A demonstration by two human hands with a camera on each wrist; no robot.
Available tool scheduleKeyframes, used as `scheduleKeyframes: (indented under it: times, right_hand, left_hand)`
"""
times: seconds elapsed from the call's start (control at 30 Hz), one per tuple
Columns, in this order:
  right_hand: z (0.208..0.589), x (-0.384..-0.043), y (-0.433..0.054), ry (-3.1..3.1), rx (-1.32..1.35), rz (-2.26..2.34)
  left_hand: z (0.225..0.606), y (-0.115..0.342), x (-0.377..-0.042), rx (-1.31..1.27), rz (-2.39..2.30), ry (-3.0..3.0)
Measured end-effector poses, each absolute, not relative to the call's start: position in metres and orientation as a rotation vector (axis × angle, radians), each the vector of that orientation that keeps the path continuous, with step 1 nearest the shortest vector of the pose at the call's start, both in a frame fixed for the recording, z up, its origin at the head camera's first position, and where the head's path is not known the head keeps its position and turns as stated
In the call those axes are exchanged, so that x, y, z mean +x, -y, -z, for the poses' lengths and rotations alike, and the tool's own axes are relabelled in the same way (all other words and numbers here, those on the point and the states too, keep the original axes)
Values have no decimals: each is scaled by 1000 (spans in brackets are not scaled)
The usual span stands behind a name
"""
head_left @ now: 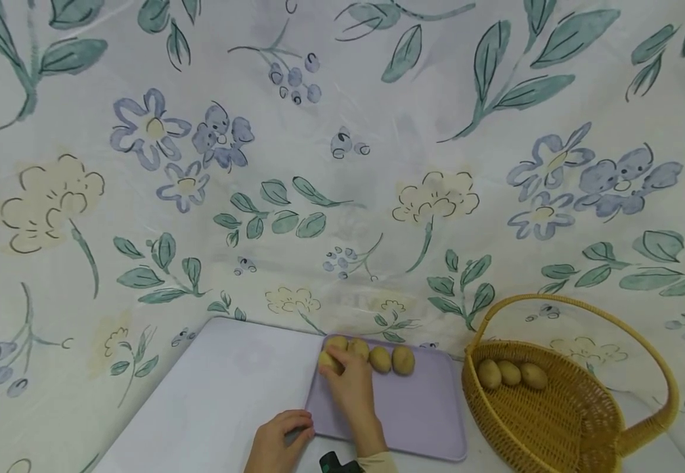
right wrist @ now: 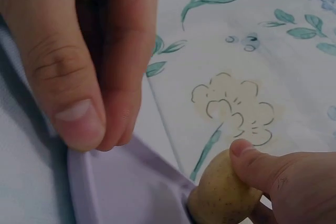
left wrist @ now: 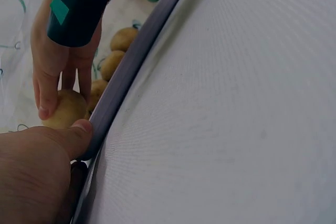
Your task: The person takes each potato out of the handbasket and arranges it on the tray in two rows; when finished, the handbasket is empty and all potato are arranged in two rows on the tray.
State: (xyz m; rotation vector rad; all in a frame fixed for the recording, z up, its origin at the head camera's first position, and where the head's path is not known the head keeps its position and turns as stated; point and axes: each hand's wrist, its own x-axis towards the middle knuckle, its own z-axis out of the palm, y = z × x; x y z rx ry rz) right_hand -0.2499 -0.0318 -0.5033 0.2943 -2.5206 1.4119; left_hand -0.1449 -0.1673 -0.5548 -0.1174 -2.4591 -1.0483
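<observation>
My right hand (head_left: pixel 351 387) holds a potato (head_left: pixel 326 361) between thumb and fingers at the back left corner of a lilac tray (head_left: pixel 419 420). In the right wrist view that yellow-brown potato (right wrist: pixel 223 190) sits by the tray's rim, with the thumb on its top. Several other potatoes (head_left: pixel 403 360) stand in a row along the tray's back edge. At the tray's left side, my left hand (head_left: pixel 283 437) pinches the rim between thumb and fingers. The left wrist view shows its thumb on the rim, close to the held potato (left wrist: pixel 68 109).
Right of the tray, a wicker basket (head_left: pixel 478 401) with a tall handle holds 3 potatoes (head_left: pixel 509 373). A white tabletop (head_left: pixel 224 374) extends to the left. Behind everything hangs a floral cloth (head_left: pixel 318 157).
</observation>
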Motion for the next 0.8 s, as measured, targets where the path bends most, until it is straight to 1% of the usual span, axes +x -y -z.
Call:
scheduleKeyframes:
  times: [0.27,0.8]
  right_hand:
    - [515,-250,34,2509,304,-1413]
    - [524,-250,43,2482,331,-1306]
  left_hand:
    - [556,167,-145,-144,1008,2429]
    - [560,168,-147,-199,969,2377]
